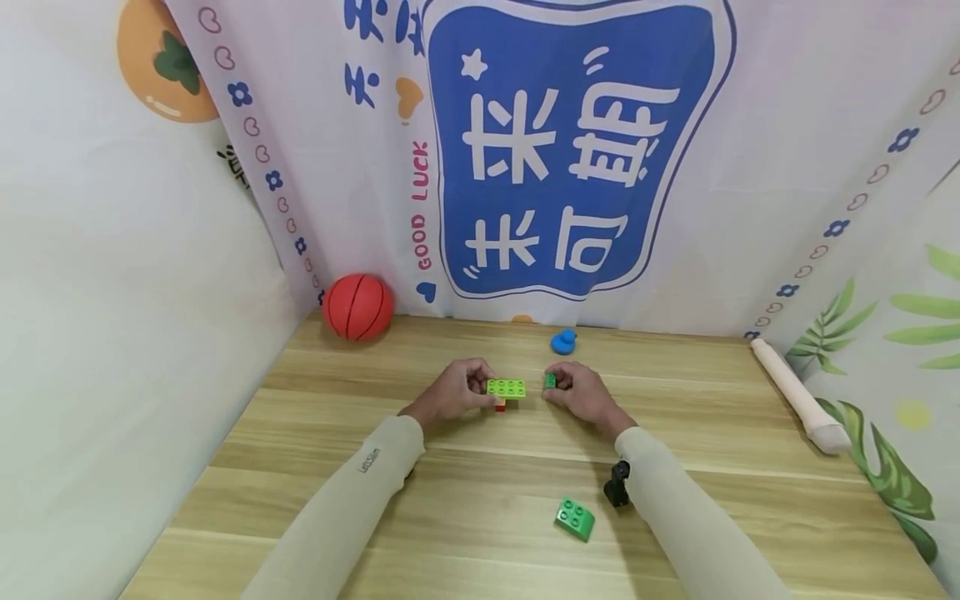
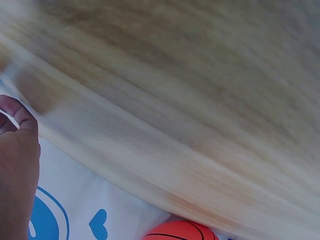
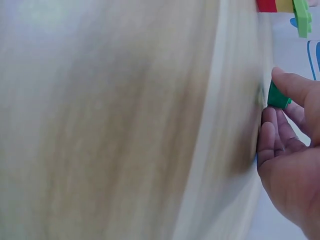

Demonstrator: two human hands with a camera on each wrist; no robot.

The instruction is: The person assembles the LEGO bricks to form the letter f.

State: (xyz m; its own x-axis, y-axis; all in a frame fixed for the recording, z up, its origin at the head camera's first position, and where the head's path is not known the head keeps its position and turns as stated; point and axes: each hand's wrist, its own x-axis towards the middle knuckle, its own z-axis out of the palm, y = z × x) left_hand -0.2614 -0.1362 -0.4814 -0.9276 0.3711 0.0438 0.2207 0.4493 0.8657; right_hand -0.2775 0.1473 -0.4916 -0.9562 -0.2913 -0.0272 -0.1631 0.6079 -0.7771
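Observation:
My left hand (image 1: 456, 390) grips a small stack of toy building blocks near the middle of the table. Its top is a lime-green studded brick (image 1: 506, 388), with a yellow block (image 3: 285, 6) and a red block (image 1: 500, 407) beneath. Just to the right, my right hand (image 1: 581, 392) pinches a small dark green building block (image 1: 551, 381) between thumb and fingers, close over the tabletop. A gap separates this block from the stack. In the left wrist view only part of the left hand (image 2: 20, 160) shows, with the stack out of sight.
Nearer me lies a green studded block (image 1: 575, 519) with a sloped side. A blue toy duck (image 1: 564, 342) sits behind the right hand, and a red ball (image 1: 358, 307) at the back left corner. Along the right edge lies a pale stick-shaped object (image 1: 798, 396). Printed cloth (image 1: 697, 275) hangs behind.

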